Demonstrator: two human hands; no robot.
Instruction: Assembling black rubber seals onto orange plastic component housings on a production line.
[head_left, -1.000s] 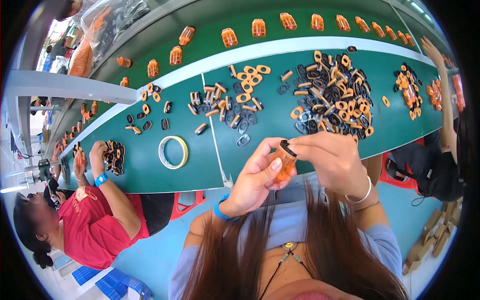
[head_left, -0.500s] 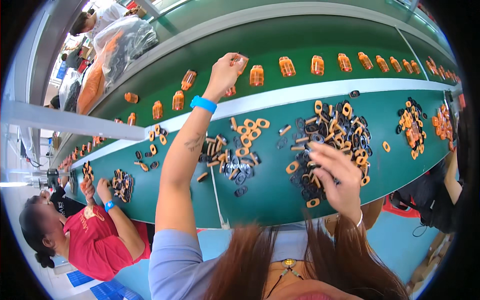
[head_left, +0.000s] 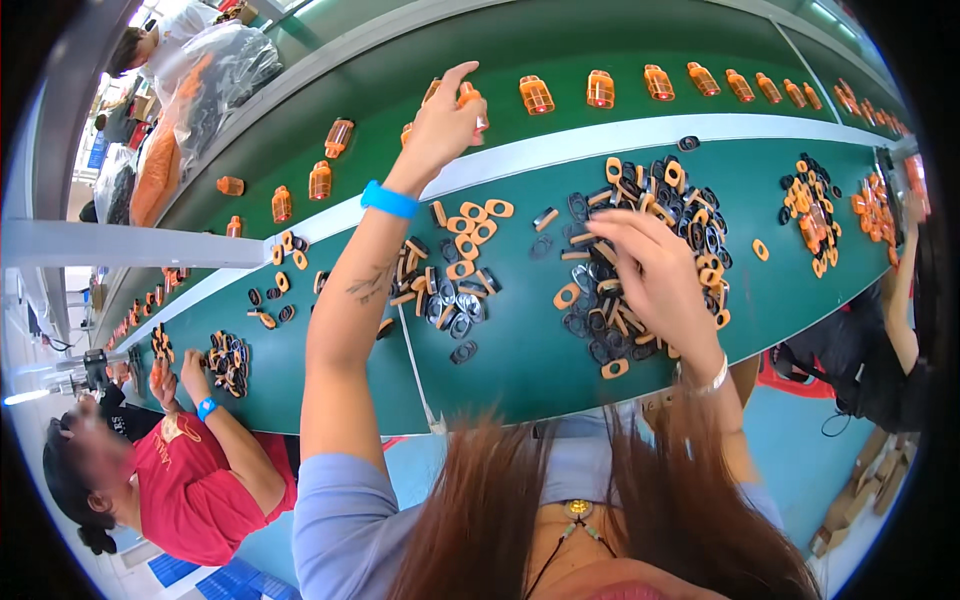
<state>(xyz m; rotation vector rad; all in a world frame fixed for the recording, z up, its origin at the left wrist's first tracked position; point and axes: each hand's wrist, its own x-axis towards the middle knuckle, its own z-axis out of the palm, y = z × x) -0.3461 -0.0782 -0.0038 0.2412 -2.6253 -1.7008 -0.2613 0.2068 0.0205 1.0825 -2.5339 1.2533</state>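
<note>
My left hand (head_left: 440, 135) reaches over the far green belt. Its index finger and thumb are spread around an orange see-through bottle-shaped piece (head_left: 468, 95), not closed on it; the fingers partly hide this piece. An orange piece (head_left: 407, 133) shows just left of the hand. My right hand (head_left: 655, 270) hovers over a big pile of oval ring pieces (head_left: 705, 235), black on one side and tan on the other. Its fingers stretch out with the thumb apart, and nothing shows in them. Between my arms lies a smaller group of the same rings (head_left: 465, 270).
Bottle-shaped orange pieces (head_left: 600, 88) stand in a row along the far belt, beyond a pale rail (head_left: 560, 140). A co-worker in a red shirt (head_left: 205, 490) works at the left. More rings (head_left: 808, 215) and orange pieces (head_left: 875, 210) are heaped at the right.
My left hand has let go of one orange piece, which now lies to its left, and spread its fingers at another. My right hand stays over the ring pile. The view has shifted slightly.
</note>
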